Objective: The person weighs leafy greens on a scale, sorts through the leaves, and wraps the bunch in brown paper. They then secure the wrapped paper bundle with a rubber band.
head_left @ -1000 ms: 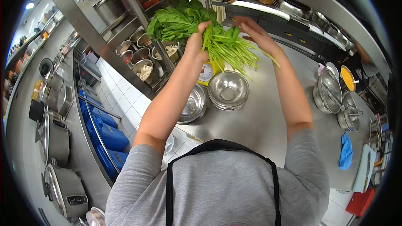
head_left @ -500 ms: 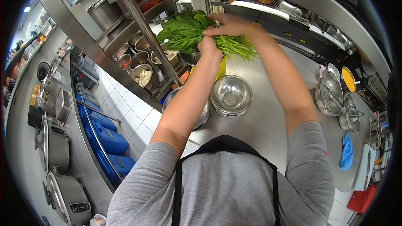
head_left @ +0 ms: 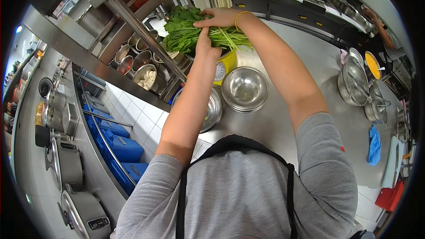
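Note:
A bunch of leafy greens is held over the yellow scale, with its leaves to the left and stems to the right. My left hand is closed round the bunch from below. Across the top of it lies my right hand, fingers on the greens near the thumb of my left hand; a yellow band circles that wrist. Stacked steel bowls stand just in front of the scale. Another steel bowl is partly hidden behind my left forearm.
Steel strainers and bowls, a container of orange liquid and a blue cloth are at the right. Metal shelf posts rise at the left, beside ingredient pots. Another person's arm shows at the upper right.
My right hand has come left from beside the stems onto the bunch. The greens have shifted slightly left and lie flatter. Another person's arm now shows more clearly at the upper right.

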Demonstrator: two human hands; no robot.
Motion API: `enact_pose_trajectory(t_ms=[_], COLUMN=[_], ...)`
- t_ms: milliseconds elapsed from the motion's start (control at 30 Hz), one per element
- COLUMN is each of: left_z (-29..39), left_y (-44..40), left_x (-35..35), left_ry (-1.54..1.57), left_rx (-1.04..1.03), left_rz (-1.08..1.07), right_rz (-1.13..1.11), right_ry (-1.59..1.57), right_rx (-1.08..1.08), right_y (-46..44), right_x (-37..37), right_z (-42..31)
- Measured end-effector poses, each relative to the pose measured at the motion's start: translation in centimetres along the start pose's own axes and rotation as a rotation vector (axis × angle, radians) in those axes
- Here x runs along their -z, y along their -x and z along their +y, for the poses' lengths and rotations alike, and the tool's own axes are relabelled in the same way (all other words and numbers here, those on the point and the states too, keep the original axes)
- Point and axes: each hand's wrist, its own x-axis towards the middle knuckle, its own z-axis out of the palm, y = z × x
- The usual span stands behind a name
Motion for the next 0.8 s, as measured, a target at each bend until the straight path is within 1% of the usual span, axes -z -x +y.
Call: enact_pose_trajectory(t_ms=[67,200,333,400,433,500,533,667,733,767,800], left_z=[0.2,0.3,0.2,-0.2,-0.5,-1.4,-1.8,-2.8,-3.2,-3.4,-3.6], left_y=[0.5,1.8,2.4,2.9,2.8,2.4,2.1,2.0,2.3,2.4,2.4], left_x=[0.3,0.3,-0.1,-0.7,-0.7,-1.0,-1.2,-2.7,-3.4,-3.7,-3.7], left_ry=[0.009,0.015,0.037,0.039,0.041,0.074,0.018,0.082,0.113,0.113,0.137], left_rx=[0.032,0.031,0.063,0.034,0.026,-0.040,-0.101,-0.186,-0.303,-0.305,-0.361], left_rz=[-0.058,-0.018,-0.028,0.052,0.054,-0.003,0.035,0.087,0.110,0.109,0.112], right_rz=[0.017,0.009,0.018,-0.012,-0.015,-0.018,0.010,-0.018,-0.005,0.005,0.006], right_ry=[-0.029,-0.087,-0.091,-0.085,-0.083,-0.105,-0.115,-0.195,-0.200,-0.206,-0.205], right_rx=[-0.011,-0.004,-0.022,0.004,0.011,0.102,0.107,0.120,0.157,0.191,0.194], right_y=[0.3,0.5,0.2,0.4,0.3,0.2,0.0,1.5,1.2,1.1,1.0], right_x=[0.2,0.0,-0.5,-0.4,-0.3,-0.2,-0.3,1.3,1.6,1.7,1.6], right_z=[0.0,0.2,0.4,0.5,0.5,0.9,1.2,0.6,0.5,0.5,0.3])
